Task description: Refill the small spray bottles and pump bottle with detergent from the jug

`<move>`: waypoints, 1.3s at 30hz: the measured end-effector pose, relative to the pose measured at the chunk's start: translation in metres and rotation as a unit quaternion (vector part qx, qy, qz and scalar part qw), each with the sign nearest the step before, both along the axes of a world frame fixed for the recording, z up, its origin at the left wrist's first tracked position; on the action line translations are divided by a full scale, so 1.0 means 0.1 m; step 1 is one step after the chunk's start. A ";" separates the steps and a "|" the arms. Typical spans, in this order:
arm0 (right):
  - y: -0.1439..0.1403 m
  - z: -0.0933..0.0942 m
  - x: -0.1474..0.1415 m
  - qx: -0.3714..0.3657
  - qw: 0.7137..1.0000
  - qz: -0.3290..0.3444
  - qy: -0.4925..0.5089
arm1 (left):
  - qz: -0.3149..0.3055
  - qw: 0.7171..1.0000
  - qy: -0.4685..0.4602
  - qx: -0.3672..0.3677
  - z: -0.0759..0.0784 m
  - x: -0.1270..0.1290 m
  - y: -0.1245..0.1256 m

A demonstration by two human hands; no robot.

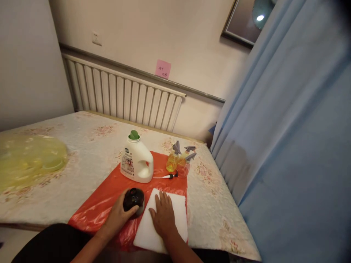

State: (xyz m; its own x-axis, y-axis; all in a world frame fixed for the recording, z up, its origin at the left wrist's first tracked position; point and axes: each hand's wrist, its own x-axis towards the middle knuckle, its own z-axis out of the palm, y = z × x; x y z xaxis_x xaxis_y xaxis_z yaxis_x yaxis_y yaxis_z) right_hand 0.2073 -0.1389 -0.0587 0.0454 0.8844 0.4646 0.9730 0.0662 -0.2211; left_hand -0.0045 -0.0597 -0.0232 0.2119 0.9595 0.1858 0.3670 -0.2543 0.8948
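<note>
My left hand (124, 209) is wrapped round a dark bottle (135, 199) whose neck has no cap or pump on it. Flat on a folded white cloth (175, 215) lies my right hand (164, 215), fingers stretched out. Beyond the dark bottle stands a white jug (136, 160) with a handle and a green piece (134, 134) in its mouth. A pump top (170, 176) with a black head and long tube lies to the right of the jug. Several spray bottles (172, 160) with grey triggers, yellow and pink, stand behind the cloth.
A red plastic sheet (104, 197) lies under these things on a flowered bed cover (90, 146). Yellow see-through plastic (30, 160) rests at the left. A radiator (123, 91) lines the wall; a blue curtain (287, 128) hangs at the right.
</note>
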 end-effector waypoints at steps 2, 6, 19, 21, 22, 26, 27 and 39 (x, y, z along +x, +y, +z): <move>0.00 0.00 0.00 0.000 1.000 0.000 0.002 | 0.011 1.000 -0.005 0.002 0.04 -0.04 0.01; 0.01 0.01 0.00 0.002 1.000 -0.002 0.005 | 0.040 0.999 -0.008 0.005 0.12 -0.11 0.07; 0.03 0.02 -0.03 -0.013 1.000 -0.018 -0.004 | -0.020 0.998 0.036 0.050 0.11 0.10 0.37; 0.03 0.00 -0.02 -0.015 1.000 -0.021 -0.007 | -0.026 0.997 0.051 0.054 0.04 0.10 0.45; 0.03 0.00 -0.02 -0.016 1.000 -0.022 -0.008 | -0.025 0.997 0.056 0.057 0.01 0.10 0.49; 0.03 0.02 -0.02 -0.026 0.999 -0.024 -0.010 | 0.007 0.994 0.071 0.078 0.00 0.06 0.61; 0.03 0.02 -0.02 -0.029 0.999 -0.025 -0.011 | 0.017 0.994 0.077 0.081 0.03 0.05 0.63; 0.04 0.03 -0.03 -0.022 0.998 -0.021 -0.057 | -0.064 0.994 0.057 0.061 0.06 0.28 0.67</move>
State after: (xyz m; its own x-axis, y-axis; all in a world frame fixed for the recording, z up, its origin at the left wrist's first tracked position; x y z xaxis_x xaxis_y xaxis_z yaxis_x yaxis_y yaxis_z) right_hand 0.2046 -0.1353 -0.0558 0.0317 0.9024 0.4297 0.9938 0.0173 -0.1097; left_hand 0.0237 0.0075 -0.0174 0.3575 0.8953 0.2657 0.4226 -0.4089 0.8088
